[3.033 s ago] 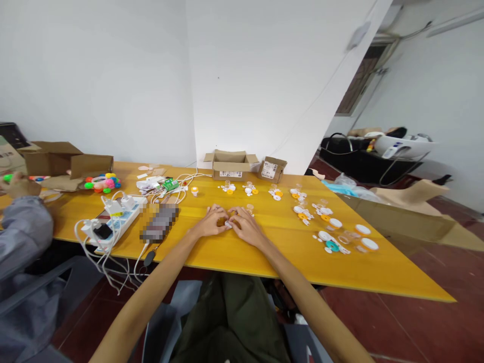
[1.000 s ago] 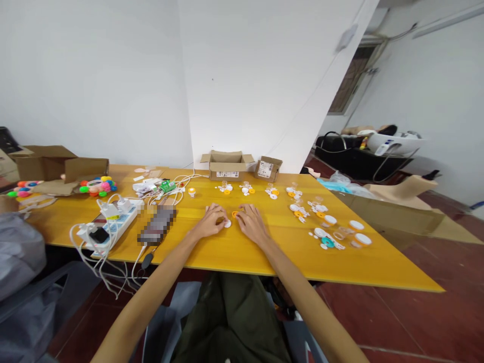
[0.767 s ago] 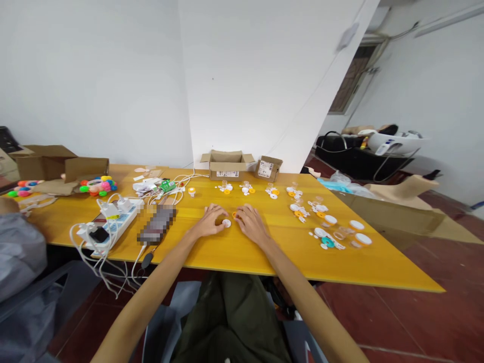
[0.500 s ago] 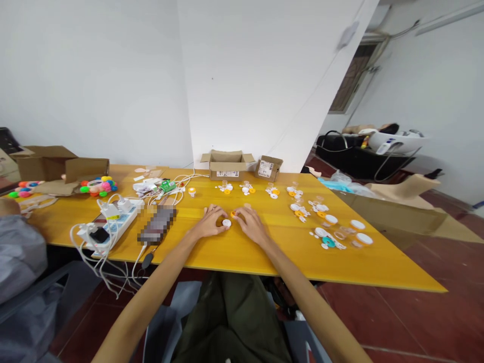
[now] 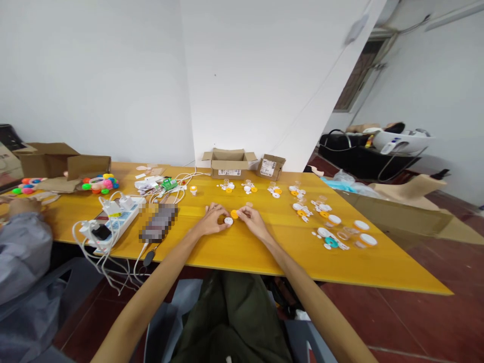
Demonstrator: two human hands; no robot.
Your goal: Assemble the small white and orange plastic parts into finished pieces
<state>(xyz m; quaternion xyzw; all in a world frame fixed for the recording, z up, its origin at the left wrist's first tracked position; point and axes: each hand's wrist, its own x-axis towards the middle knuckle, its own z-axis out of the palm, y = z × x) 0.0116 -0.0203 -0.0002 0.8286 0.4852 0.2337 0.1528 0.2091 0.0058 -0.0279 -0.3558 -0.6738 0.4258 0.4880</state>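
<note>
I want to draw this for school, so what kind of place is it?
Maybe a small workroom: a long yellow table bears small plastic parts in groups, and an open cardboard box.

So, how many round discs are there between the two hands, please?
2: a white disc within the curl of the left hand, and an orange disc at the tips of the right hand. More may be hidden under the hands.

Orange disc [image 5: 234, 215] in right fingers [image 5: 244, 214], beside white disc [image 5: 228, 221].
</note>
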